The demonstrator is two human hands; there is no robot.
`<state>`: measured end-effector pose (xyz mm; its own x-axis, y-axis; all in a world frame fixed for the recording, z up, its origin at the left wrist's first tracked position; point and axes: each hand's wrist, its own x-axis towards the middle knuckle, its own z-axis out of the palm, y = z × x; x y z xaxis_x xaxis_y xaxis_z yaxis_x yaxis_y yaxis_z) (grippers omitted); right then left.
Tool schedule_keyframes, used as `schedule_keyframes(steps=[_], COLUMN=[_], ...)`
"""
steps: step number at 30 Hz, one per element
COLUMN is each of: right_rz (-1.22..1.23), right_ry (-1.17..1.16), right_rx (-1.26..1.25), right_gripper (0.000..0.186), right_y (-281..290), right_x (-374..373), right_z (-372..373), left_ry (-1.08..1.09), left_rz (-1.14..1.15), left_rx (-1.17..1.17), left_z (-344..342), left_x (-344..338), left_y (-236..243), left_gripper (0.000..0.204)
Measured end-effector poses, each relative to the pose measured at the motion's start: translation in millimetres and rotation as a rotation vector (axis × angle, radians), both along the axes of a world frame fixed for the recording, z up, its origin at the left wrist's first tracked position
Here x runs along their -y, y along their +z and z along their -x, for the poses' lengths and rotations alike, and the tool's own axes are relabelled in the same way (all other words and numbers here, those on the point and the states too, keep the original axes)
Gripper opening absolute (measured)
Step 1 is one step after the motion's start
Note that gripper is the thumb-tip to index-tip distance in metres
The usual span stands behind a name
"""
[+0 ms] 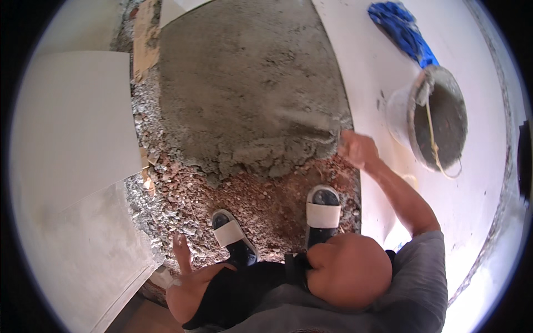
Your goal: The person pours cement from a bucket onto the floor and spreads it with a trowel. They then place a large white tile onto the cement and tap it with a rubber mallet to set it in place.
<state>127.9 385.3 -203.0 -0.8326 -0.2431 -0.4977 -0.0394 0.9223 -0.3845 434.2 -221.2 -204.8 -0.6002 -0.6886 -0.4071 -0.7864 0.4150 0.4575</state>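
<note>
At the right edge of a grey wet mortar bed (244,72), my right hand (358,149) is closed around the handle of a trowel (322,133). Motion smears the trowel's blade, which lies on or just over the mortar near its ragged front edge. My left hand (181,250) hangs beside my left knee, above the rubble. Its fingers look stretched out and nothing shows in them, though the hand is small and partly hidden. Reddish gravel and rubble (261,202) lie between the mortar and my feet.
A mortar-smeared bucket (400,114) with a rope handle tilts toward me at right, with a crumpled blue bag or cloth (402,33) beyond it. Pale panels (78,122) border the left side, near a cardboard strip (146,44). My sandals (323,213) stand on the rubble.
</note>
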Motion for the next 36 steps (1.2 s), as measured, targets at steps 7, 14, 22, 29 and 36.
schedule_keyframes(steps=[7,14,22,29,36], right_rz=[-0.041,-0.095,-0.093,-0.239,-0.449], right_ry=[-0.036,0.145,0.345,0.159,-0.063], right_rx=[-0.351,-0.257,0.003,0.060,-0.036], right_gripper=[0.031,0.028,0.026,0.032,0.034], right_y=[3,-5,13,64,86], right_x=[126,196,141,139,65], right_z=[204,217,5,-23,-41], left_ry=[0.143,0.156,0.219,-0.020,0.060], left_rz=[-0.025,-0.022,-0.075,0.224,-0.171], left_rx=[0.069,0.060,0.025,-0.284,-0.391], left_z=[-84,-115,-83,3,90], left_x=[-7,-15,23,59,50], left_y=[-15,-31,-28,-50,-79], left_gripper=[0.047,0.043,0.045,0.042,0.044])
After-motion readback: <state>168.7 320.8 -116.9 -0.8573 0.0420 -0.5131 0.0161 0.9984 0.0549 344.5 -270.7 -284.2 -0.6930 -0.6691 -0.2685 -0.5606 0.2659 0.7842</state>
